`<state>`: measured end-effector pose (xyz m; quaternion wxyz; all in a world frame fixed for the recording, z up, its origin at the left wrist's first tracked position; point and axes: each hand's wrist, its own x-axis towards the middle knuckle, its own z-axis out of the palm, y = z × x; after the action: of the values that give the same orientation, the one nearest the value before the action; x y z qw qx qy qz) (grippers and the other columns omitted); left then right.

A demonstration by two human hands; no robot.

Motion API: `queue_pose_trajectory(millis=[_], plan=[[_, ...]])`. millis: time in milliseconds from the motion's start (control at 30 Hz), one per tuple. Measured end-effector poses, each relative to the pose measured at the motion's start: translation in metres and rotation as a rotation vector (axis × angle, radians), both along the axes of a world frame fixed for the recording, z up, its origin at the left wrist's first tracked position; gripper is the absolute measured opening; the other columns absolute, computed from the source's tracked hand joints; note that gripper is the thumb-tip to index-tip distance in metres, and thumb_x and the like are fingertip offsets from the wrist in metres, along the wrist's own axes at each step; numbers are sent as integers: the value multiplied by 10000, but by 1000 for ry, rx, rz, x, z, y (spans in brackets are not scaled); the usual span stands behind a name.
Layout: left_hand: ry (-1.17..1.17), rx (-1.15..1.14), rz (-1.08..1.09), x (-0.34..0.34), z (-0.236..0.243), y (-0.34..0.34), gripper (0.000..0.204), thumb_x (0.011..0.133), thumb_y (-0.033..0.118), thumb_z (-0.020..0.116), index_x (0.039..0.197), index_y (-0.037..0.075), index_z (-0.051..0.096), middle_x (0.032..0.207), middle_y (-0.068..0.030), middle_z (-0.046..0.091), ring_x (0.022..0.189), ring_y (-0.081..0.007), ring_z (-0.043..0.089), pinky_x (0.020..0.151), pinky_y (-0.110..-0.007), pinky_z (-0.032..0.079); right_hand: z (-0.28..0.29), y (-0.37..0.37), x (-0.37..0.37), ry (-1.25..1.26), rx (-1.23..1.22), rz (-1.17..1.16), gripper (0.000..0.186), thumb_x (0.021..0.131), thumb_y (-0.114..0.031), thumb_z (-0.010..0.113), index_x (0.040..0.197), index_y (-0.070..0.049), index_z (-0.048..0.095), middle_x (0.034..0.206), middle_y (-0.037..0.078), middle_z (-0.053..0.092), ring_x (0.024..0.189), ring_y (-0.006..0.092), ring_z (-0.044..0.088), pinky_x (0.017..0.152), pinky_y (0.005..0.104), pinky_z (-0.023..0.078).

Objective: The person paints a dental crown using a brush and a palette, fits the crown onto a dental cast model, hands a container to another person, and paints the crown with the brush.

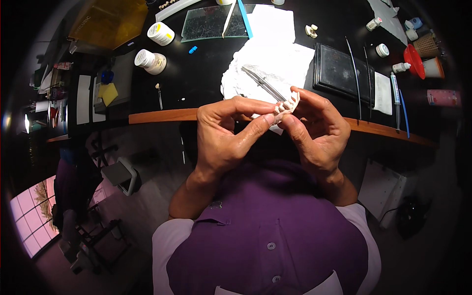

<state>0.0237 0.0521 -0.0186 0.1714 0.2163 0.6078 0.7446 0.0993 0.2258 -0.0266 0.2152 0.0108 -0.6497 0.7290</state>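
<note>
A cream-coloured dental model with a row of teeth (290, 105) is held up just over the bench's wooden front edge. My left hand (226, 133) pinches its left end between thumb and fingertips. From the other side my right hand (322, 132) grips it, with the thumb low and a finger along the top. The fingertips hide part of the model. Metal tweezers (264, 83) lie on crumpled white tissue (241, 73) just beyond my hands.
White jars (161, 33) and a glass slab (211, 22) stand at the back left. A black case (339, 69), thin tools and a syringe (396, 101) lie to the right. Another small dental piece (311, 31) sits farther back. The wooden edge (162, 116) borders the dark bench.
</note>
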Motion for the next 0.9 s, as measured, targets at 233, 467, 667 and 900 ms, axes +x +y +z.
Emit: queue_pose_trajectory(millis=[233,467,667,900], plan=[[109,4,-43,1,9,4,308,840,-60,769,1143,-2,761,1072,-134,752,914,-140,722,805,-251,556,2,3,0,-137,-321,53,404,953,51,691,1333,102,561,1072,197,722,991,215,736,873,293,628],[204,-83,15,2,7,5,329,815,-37,802,1139,12,767,1054,-99,756,915,-123,699,814,-258,537,-2,6,-2,-78,-328,85,400,968,46,672,1340,111,540,1080,209,716,987,212,736,857,295,634],[364,-89,98,4,11,4,441,781,-125,799,1201,-45,688,1085,-161,740,995,-172,692,931,-302,526,11,2,-2,-100,-362,135,426,1002,28,607,1404,112,493,1197,258,699,1118,268,711,987,378,595],[529,-131,124,6,13,0,477,760,-162,793,1204,-37,672,1053,-166,740,985,-200,717,917,-303,536,9,0,0,-90,-380,183,451,1009,22,573,1440,105,467,1265,276,678,1187,286,682,1060,397,548]])
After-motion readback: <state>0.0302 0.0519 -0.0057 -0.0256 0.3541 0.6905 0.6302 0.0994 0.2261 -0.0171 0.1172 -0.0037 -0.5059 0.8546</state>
